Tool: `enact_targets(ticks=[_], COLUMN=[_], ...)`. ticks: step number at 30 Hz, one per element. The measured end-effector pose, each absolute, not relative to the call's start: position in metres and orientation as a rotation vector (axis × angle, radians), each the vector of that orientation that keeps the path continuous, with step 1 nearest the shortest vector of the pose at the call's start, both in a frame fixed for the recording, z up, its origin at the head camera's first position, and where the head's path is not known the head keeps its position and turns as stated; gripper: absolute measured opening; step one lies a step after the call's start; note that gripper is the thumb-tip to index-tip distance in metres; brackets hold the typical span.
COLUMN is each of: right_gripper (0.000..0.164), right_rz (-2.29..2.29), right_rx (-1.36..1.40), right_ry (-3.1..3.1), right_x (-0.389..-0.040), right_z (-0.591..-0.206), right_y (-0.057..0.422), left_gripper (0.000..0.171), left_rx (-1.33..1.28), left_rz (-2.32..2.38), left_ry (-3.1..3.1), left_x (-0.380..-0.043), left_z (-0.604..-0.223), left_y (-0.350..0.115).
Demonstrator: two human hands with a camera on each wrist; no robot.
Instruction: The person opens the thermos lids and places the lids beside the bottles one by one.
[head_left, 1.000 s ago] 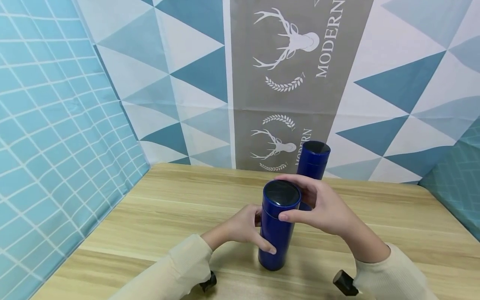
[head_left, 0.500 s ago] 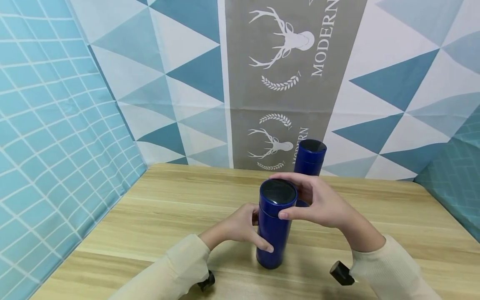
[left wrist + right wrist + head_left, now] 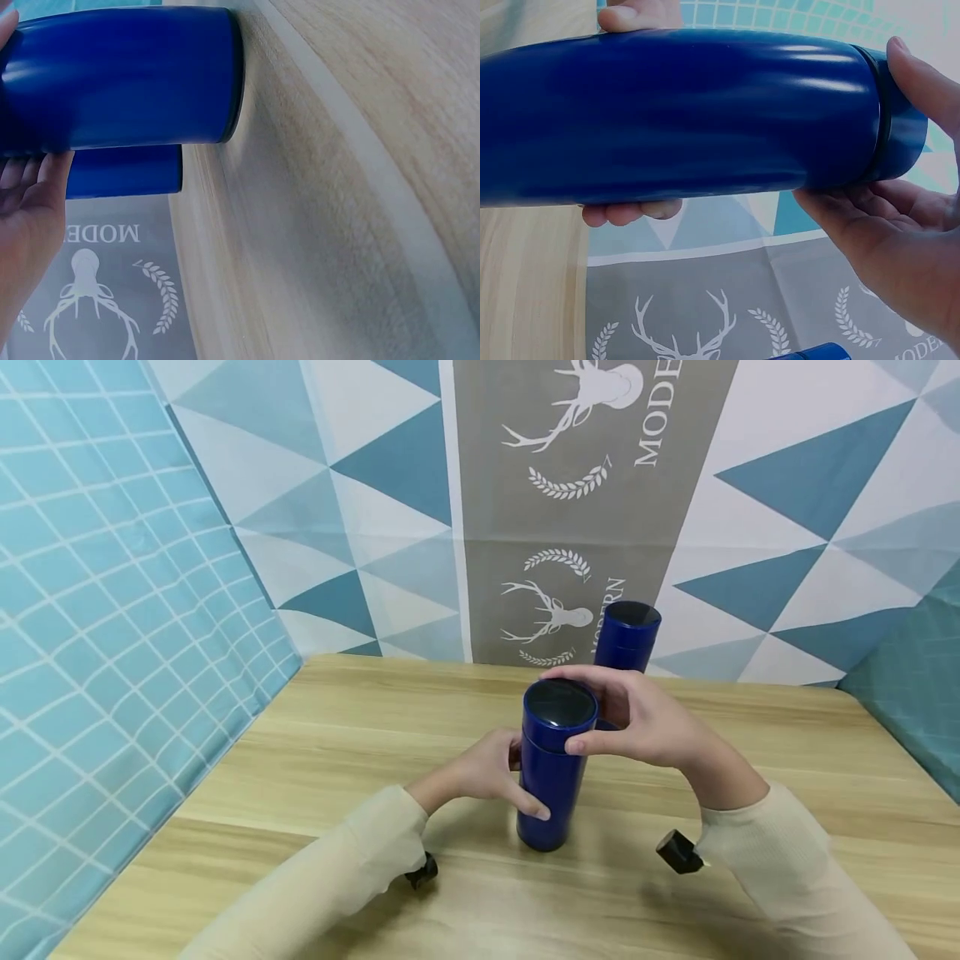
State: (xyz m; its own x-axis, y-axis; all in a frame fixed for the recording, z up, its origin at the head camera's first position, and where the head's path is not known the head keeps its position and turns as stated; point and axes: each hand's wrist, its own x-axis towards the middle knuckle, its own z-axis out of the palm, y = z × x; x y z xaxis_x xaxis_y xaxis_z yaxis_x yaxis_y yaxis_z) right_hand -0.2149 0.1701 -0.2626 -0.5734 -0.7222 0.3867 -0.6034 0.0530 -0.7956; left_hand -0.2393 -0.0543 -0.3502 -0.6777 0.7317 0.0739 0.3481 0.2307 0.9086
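Note:
A blue thermos flask with a dark glossy lid top stands upright on the wooden table, between my two hands. My left hand grips its body from the left, thumb across the front. Thumb and fingers of my right hand hold the lid near its seam, as the right wrist view also shows: the lid sits on the body with a dark line between them. In the left wrist view the base of the flask is at the tabletop.
A second blue flask of the same look stands farther back, partly hidden by my right hand. Behind the wooden table hangs a patterned cloth with deer heads. Blue tile-patterned cloth lines the left side.
The head view has tilted down, so the scene sits higher in the frame. Both hands keep their hold on the flask, with barely any visible movement.

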Motion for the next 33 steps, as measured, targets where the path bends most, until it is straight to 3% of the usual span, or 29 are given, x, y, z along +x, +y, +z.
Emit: enact_targets(ticks=[25,33], right_gripper=[0.068,0.089], right_rz=[-1.425,-1.481], right_rx=[-1.463,-1.373], right_ry=[2.011,2.213], right_x=[-0.235,-0.217], right_z=[-0.262,-0.265], right_y=[0.179,0.176], left_gripper=[0.061,0.061], left_rx=[1.014,1.016], left_rz=[1.444,1.452], left_ry=[2.123,2.133], left_x=[-0.24,-0.239], left_z=[-0.351,-0.35], left_y=[-0.053,-0.052])
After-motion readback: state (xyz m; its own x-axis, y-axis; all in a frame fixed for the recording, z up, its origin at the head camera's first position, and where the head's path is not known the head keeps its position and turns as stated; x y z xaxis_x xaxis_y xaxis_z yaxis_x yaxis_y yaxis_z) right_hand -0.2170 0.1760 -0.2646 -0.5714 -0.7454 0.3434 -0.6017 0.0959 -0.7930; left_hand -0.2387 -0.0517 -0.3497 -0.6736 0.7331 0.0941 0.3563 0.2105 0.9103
